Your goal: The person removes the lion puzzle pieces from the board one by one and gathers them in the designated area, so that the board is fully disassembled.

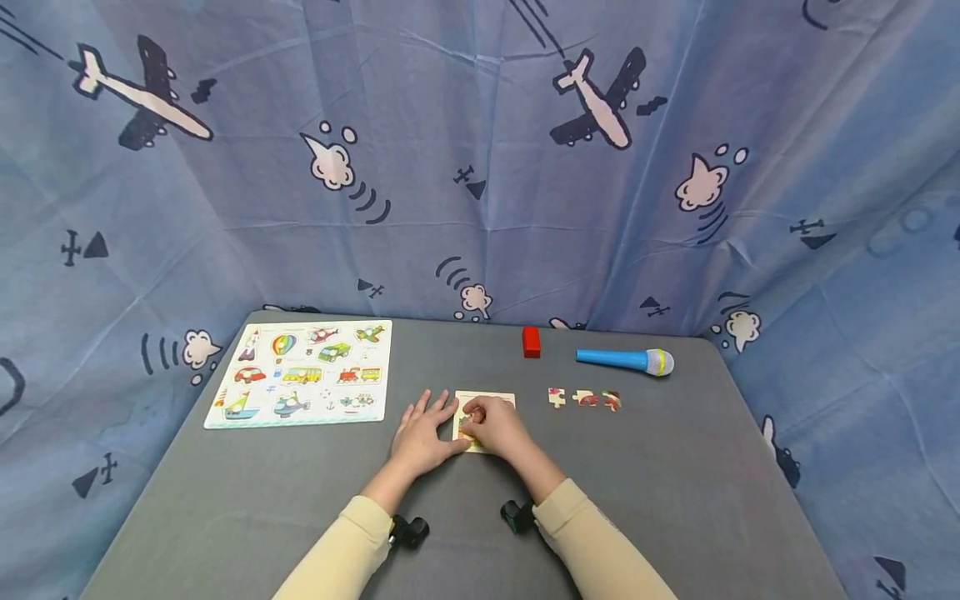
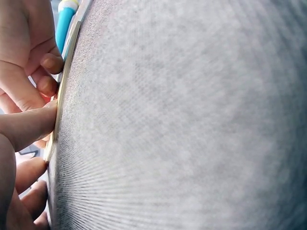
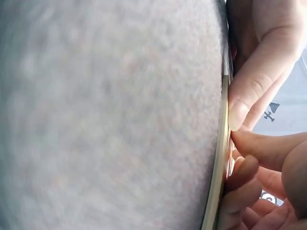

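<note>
A small wooden jigsaw board with a pale border lies flat on the grey table. My left hand rests at its left side with fingers spread, and the left thumb presses on the board's near edge. Over the board, my right hand has its thumb and fingers curled together, low on a colourful puzzle piece that they mostly hide. To the right lie loose puzzle pieces: a pale one with pink, a red-marked one and a brown-red one.
A large picture board with printed vehicles lies at the left. Towards the back right are a red block and a blue toy microphone. A blue curtain with planes hangs behind the grey table.
</note>
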The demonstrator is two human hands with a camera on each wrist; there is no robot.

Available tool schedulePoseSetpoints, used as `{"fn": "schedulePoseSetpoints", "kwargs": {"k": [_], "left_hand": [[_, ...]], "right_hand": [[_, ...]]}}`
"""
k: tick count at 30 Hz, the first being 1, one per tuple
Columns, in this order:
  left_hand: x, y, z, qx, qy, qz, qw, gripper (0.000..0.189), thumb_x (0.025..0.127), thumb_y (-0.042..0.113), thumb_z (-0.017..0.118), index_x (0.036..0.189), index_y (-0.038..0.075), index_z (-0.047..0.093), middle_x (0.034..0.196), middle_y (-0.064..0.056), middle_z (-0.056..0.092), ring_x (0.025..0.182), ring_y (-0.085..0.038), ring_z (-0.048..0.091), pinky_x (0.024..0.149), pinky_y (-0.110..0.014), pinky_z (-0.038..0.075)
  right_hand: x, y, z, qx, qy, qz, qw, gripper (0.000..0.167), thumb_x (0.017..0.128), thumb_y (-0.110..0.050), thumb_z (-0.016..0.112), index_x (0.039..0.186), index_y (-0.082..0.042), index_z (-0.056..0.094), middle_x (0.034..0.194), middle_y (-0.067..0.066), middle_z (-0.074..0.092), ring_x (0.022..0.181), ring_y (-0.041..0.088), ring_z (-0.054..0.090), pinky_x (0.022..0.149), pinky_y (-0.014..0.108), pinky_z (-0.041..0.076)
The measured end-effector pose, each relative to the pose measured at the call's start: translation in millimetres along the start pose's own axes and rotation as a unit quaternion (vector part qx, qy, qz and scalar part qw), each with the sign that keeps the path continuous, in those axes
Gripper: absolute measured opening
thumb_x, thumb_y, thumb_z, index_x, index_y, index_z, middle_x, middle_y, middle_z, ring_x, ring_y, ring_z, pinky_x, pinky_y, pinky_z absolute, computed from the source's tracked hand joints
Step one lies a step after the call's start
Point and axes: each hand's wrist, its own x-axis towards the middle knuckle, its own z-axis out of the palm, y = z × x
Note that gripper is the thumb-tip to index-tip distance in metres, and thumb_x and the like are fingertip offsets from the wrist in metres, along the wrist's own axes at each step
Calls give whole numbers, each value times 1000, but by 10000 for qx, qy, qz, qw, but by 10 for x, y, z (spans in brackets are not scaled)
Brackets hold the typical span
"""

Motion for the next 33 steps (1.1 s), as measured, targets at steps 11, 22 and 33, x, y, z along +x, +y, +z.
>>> {"fn": "schedulePoseSetpoints", "kwargs": {"k": [11,22,33], "left_hand": [[1,11,8,4,-27,-7,10000,76,82,46,80,148,17,54,161,-3,39,156,-31,19,126,-54,15],[-2,-4,0,-4,-67,2,10000,76,83,46,80,148,17,54,161,-5,39,156,-32,18,126,-53,15],[-1,-20,26,55,-3,47,10000,78,82,48,80,149,18,54,161,-5,39,155,-32,20,126,-54,17]], "right_hand": [[-1,-1,-2,99,222,1,9997,24,78,-7,85,93,-12,66,77,1,55,68,13,49,60,26,37],[-56,-31,-119,1058,236,268,9937,20,82,-13,84,96,-9,71,75,0,72,61,10,62,53,23,47],[-211,65,-464,1329,664,309,9884,17,88,-19,79,100,-8,76,73,12,72,61,19,61,53,26,47]]}}
